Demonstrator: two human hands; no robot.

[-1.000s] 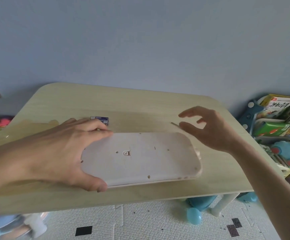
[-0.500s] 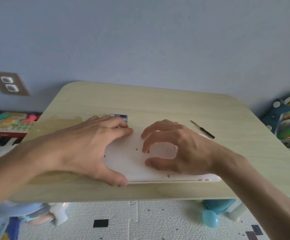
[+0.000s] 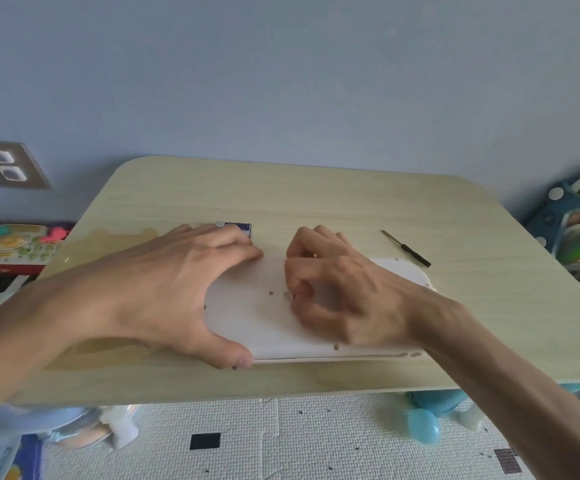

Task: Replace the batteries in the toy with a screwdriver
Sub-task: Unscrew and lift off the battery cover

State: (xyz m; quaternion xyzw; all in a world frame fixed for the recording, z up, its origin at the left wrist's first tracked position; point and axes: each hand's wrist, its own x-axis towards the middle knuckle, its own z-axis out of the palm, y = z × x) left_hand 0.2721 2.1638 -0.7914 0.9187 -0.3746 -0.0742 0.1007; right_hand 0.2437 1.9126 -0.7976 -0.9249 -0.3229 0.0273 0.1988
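A flat white toy (image 3: 267, 323) lies underside up on the wooden table (image 3: 316, 202), with small holes showing in its back. My left hand (image 3: 177, 289) clamps its left end, fingers over the far edge and thumb at the near edge. My right hand (image 3: 344, 292) rests on the middle of the toy with fingertips curled at a small tab; I cannot tell whether they pinch anything. A thin black screwdriver (image 3: 407, 248) lies on the table to the right, apart from both hands. A blue-and-white battery pack (image 3: 239, 226) peeks out behind my left fingers.
A toy piano (image 3: 1, 265) sits low at the left, below a wall socket (image 3: 7, 166). A shelf of books and toys (image 3: 579, 237) stands at the right. A foam mat (image 3: 264, 438) and a blue ball (image 3: 423, 426) lie under the table's near edge.
My right hand left the screwdriver lying on the table and came down onto the middle of the toy, its fingers now curled tighter. My left hand stays on the toy's left end.
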